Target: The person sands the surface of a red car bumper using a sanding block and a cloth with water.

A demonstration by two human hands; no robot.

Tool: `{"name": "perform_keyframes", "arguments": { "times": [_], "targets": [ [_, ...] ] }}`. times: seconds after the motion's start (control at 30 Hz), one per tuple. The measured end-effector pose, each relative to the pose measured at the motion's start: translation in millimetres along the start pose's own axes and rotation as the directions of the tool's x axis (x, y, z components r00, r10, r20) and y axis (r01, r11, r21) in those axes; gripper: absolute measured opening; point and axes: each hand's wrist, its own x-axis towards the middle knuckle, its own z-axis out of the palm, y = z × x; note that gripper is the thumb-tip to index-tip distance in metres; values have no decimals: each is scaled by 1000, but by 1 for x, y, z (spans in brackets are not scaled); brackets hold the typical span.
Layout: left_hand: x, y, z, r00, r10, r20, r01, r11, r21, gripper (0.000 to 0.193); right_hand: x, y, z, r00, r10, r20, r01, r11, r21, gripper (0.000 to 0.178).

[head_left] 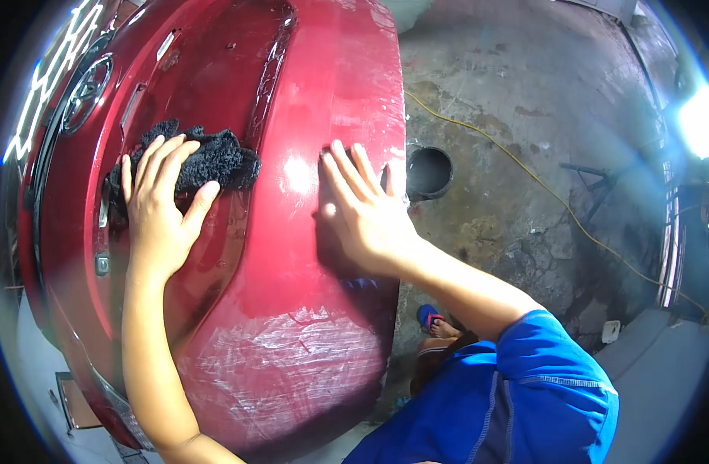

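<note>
A glossy red car rear (215, 85) fills the left half of the head view. My left hand (157, 193) lies over a bunched black plush cloth (219, 158) with its fingers bent onto it, holding it against the recessed panel. Part of the cloth is hidden beneath that hand. To the right, my right hand (362, 205) rests on the smooth red bumper (316, 100), fingers stretched out and nothing in them. Whitish streaks of dried residue (293, 363) cover the bumper's near part, with fainter ones toward its far edge.
Just beyond the bumper, a round dark bucket (429, 172) stands on the stained concrete floor (517, 116). A yellow cable (517, 158) crosses the floor. Dark metal legs of a stand (598, 185) are farther right, near a bright lamp (702, 124). My sandalled foot (439, 323) shows below.
</note>
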Motion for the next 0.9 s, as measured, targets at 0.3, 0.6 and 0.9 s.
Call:
{"name": "perform_keyframes", "arguments": {
  "times": [0.3, 0.6, 0.9],
  "targets": [
    [-2, -1, -4, 1000, -5, -7, 5, 1000, 9, 52, 21, -18, 15, 988, -44, -146, 60, 992, 108, 77],
    [13, 12, -3, 1000, 11, -7, -11, 1000, -16, 49, 140, 34, -16, 986, -31, -162, 97, 904, 416, 75],
    [4, 36, -21, 995, -63, -75, -35, 487, -873, 95, 5, -39, -68, 995, -45, 88, -79, 179, 981, 54]
  ]
}}
